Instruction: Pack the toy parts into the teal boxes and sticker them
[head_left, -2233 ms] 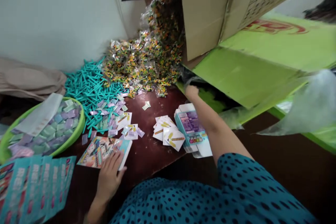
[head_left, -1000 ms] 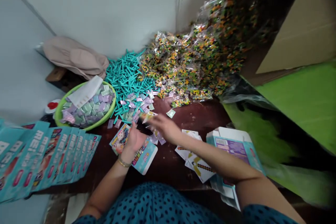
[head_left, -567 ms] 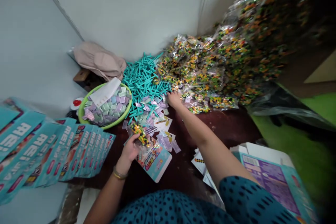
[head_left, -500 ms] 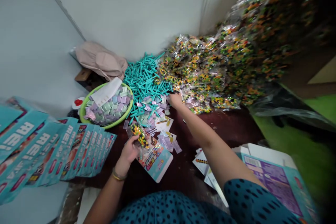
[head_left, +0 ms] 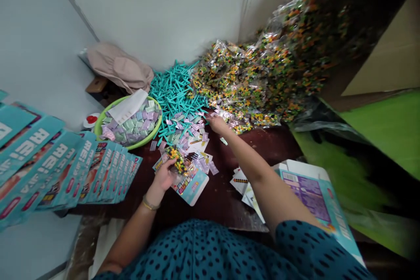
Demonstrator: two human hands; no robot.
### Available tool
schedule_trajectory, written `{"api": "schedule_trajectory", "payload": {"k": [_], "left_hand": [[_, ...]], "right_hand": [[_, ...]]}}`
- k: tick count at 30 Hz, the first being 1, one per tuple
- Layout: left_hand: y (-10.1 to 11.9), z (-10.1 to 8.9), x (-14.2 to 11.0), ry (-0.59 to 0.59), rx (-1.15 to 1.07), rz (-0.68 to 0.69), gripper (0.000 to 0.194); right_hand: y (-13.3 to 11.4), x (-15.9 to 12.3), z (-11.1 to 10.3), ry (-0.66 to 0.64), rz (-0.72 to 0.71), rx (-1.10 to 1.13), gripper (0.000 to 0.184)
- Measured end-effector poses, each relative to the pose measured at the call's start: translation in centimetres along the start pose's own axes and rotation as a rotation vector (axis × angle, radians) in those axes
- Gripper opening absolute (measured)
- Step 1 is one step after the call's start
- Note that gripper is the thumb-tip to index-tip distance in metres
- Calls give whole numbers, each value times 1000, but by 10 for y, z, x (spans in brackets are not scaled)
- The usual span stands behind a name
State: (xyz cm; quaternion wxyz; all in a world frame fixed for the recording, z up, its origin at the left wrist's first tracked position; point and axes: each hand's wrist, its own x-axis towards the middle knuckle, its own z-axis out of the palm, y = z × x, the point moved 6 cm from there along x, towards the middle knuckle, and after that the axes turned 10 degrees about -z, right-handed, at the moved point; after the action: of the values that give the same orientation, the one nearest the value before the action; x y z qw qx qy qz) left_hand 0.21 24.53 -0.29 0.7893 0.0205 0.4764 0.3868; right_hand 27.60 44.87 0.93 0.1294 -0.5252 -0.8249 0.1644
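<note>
Pinching a clear packet (head_left: 179, 161) of yellow, green and black pieces between the thumb and bent fingers of the left hand (head_left: 165, 176), held over a flat teal box (head_left: 196, 187) on the dark red tabletop (head_left: 215, 203). Printed with colourful pictures and a bright title too small to read. Stretching the right hand (head_left: 217, 124) farther out, with fingers drawn together at the edge of the teal sticks (head_left: 175, 89) and the purple and pale green sachets (head_left: 197, 127); cannot tell if pinching anything there. Spilling sachets onto white cards (head_left: 198, 145) with yellow and black drawings, just beyond the packet.

Showing more sachets to the left in a green basin (head_left: 141, 144), under a paper slip (head_left: 128, 107) with faint, unreadable print. Lining up teal cartons (head_left: 70, 170) at the near left, lettered "REI" in white above pink ovals. Heaping bagged pieces (head_left: 243, 83) at far right. Fanning loose cards (head_left: 242, 180) below the right forearm, next to a larger box (head_left: 310, 194) with a barcode and a purple panel of tiny, illegible text.
</note>
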Motion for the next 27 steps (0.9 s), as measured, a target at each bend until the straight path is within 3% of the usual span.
{"api": "schedule_trajectory", "payload": {"k": [4, 7, 9, 12, 14, 16, 19, 21, 24, 27], "left_hand": [[0, -3, -2, 31, -30, 18, 20], [-1, -2, -3, 23, -47, 52, 24], [-5, 5, -2, -9, -45, 59, 27], [-16, 21, 1, -66, 0, 81, 32], [-24, 30, 1, -71, 29, 129, 33], [-30, 34, -2, -61, 38, 163, 32], [-38, 37, -11, -91, 60, 149, 32], [-36, 36, -21, -90, 79, 189, 36], [-29, 31, -33, -36, 145, 306, 41], [-34, 28, -37, -29, 248, 321, 42]], "right_hand": [[-15, -10, 0, 14, -10, -24, 36], [-45, -43, -1, 81, -34, 5, 39], [-88, -77, 2, 131, -214, 70, 40], [-166, -138, 15, 80, -636, 130, 36], [-194, -167, 22, 58, -726, 125, 35], [-194, -180, 18, 181, -603, 174, 36], [-171, -189, 13, 373, -311, 443, 68], [-164, -191, 26, 356, -158, 696, 77], [-170, -196, 49, 303, 50, 981, 62], [-181, -201, 55, 232, 140, 982, 51]]}}
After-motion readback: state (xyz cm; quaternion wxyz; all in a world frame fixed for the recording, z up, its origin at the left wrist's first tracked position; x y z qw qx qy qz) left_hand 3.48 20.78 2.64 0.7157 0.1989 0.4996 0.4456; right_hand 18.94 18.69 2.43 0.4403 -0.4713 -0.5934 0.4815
